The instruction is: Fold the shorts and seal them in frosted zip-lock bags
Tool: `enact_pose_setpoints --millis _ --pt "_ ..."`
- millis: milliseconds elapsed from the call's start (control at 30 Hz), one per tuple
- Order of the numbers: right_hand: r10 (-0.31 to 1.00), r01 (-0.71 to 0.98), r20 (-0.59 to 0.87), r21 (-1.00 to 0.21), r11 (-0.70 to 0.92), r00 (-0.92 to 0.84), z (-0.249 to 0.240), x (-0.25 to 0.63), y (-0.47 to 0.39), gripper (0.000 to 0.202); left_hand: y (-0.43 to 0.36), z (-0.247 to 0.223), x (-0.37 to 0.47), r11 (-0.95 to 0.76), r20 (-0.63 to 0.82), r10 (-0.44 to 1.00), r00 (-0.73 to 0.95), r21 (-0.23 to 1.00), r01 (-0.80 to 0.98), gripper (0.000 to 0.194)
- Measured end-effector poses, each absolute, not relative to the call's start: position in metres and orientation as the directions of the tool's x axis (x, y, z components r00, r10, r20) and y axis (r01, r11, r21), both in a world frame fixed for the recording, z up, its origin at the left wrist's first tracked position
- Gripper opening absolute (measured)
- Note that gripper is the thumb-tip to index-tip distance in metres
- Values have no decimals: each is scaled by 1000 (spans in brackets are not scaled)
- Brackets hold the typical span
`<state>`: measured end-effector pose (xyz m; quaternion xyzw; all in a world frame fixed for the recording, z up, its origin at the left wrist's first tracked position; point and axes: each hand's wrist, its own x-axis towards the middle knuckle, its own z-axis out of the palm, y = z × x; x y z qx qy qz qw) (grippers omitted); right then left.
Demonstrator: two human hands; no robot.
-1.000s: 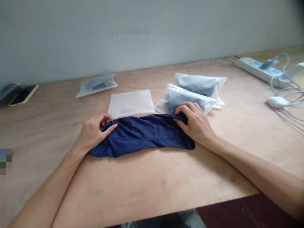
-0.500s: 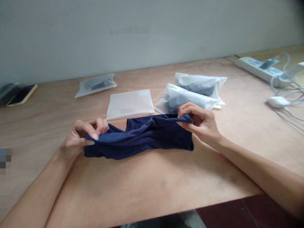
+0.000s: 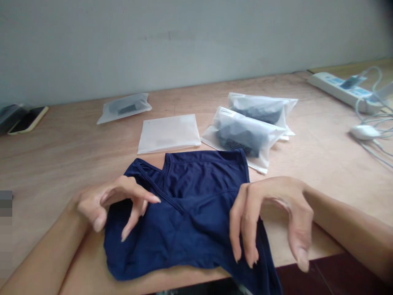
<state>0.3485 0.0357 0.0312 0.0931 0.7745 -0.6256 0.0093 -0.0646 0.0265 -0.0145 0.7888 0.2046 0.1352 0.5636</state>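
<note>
A navy blue garment (image 3: pixel 184 229) lies spread over the table's front part, its lower right corner hanging past the edge. Over its left side is my left hand (image 3: pixel 118 200), fingers apart and holding nothing. My right hand (image 3: pixel 270 213) is above the garment's right side, thumb and fingers spread, with nothing between them. Whether the fingertips touch the cloth I cannot tell. Just behind the garment lies a flat white pouch (image 3: pixel 168 133), and to its right a frosted bag (image 3: pixel 242 137) with dark contents reaches close to the cloth.
Another filled bag (image 3: pixel 260 108) sits behind the first. A thin frosted bag (image 3: pixel 124 108) lies at the back left. A phone (image 3: pixel 27 121) is at the far left. On the right are a power strip (image 3: pixel 340 90) and a white adapter (image 3: pixel 365 132) with looped cables.
Both hands have let go of the garment's gathered edge and opened. The cloth now lies unfolded toward me, covering more of the table. My right hand has moved nearer and slightly right.
</note>
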Motion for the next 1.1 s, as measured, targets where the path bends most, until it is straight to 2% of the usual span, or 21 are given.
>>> enact_pose_setpoints --millis 33,67,100,167,267,333,400,467,533,600,667,767,900,1100 --pt "134 188 -169 -972 144 -976 29 346 33 56 25 -7 -60 -125 -92 383 919 981 151 79" --pt "150 224 -213 -973 61 -965 26 343 30 52 25 -1 -56 -15 -112 353 929 992 125 74" --pt "228 242 -241 -970 -25 -943 22 339 27 49 24 3 -53 37 -138 381 914 990 134 70" --pt "471 321 -308 -946 -56 -826 13 332 23 38 24 5 -46 61 -165 520 838 986 157 58" --pt "735 396 -169 -906 146 -657 1 324 20 28 20 3 -37 -145 -154 695 702 927 347 36" --pt "800 465 21 -805 369 -599 -5 322 21 22 16 4 -30 -374 -103 684 723 800 468 30" --pt "778 536 200 -623 570 -595 -9 322 20 18 10 8 -24 -565 -56 620 783 660 494 35" --pt "707 560 308 -445 699 -637 -10 322 18 21 3 13 -19 -684 -7 587 810 532 500 45" --pt "638 546 325 -336 768 -698 -9 321 14 33 -2 17 -15 -751 31 577 816 413 515 56" --pt "605 541 279 -276 795 -746 -7 320 10 56 -5 16 -14 -794 72 569 819 308 525 68" --pt "605 561 206 -236 793 -769 -7 320 7 76 -4 10 -14 -823 77 548 833 228 520 84" --pt "617 583 125 -229 780 -777 -10 322 7 88 1 -3 -17 -844 -2 516 857 168 509 102" --pt "603 572 86 -233 786 -793 -14 327 10 89 6 -12 -29 -841 -69 517 853 144 521 105" --pt "579 544 107 -239 804 -808 -18 330 18 90 6 -10 -38 -812 -85 557 826 154 563 103"
